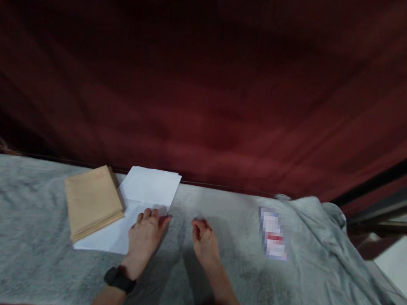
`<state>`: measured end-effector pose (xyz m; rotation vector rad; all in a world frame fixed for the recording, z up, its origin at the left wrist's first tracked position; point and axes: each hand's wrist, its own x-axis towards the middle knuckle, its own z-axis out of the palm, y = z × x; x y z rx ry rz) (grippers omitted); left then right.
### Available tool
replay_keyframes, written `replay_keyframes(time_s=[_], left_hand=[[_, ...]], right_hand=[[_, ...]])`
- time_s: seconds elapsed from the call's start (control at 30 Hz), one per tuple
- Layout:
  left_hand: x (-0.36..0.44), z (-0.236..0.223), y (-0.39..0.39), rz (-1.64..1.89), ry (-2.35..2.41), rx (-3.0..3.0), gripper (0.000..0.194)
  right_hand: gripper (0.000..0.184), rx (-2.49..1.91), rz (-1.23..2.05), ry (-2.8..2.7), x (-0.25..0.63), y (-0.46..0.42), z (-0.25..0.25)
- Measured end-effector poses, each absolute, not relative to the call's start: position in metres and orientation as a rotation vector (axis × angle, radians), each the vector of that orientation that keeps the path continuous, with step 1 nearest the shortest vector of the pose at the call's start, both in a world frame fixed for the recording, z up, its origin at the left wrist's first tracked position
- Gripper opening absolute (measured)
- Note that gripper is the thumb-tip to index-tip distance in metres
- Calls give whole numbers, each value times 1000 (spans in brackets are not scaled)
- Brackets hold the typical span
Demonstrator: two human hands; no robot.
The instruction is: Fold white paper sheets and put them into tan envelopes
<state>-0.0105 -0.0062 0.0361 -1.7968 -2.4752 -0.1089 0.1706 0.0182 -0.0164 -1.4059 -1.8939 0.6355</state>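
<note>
My left hand [144,236], with a dark band [120,279] on its wrist, lies on white paper sheets [152,186] that have a crease across them. Its fingers rest on the paper and the thumb stands apart to the right. A stack of brown envelopes [92,200] covers the left part of the sheets. To the right, over the grey cloth, my right hand [205,244] has its fingers curled in toward the thumb. Nothing shows between them, and the palm is turned away from view.
Grey cloth [235,278] covers the work surface, wrinkled at its right end. A blurred-out white and purple slip with a red band [273,234] lies on it at the right. Dark red fabric [206,124] hangs along the far edge. A white panel [402,269] is at the far right.
</note>
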Motion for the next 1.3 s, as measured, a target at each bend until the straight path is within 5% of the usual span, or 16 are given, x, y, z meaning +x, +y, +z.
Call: replay_keyframes(time_s=[0.4,0.77,1.03,1.3], left_hand=[[-14,36,1,-91,-2508,-1826,33],[76,29,-34,-299,-2241,-2343,28],[86,1,-24,-1032,-1816,-2532,28],[66,-34,-13,-574,-1990,-2278,58]], right_hand=[[32,-1390,577,-2059,184,-3,-7],[33,-1360,1278,-1361,198,7,-7],[21,-1427,1190,-1262,237,30,-20],[27,-1628,806,-1462,259,38,-35]])
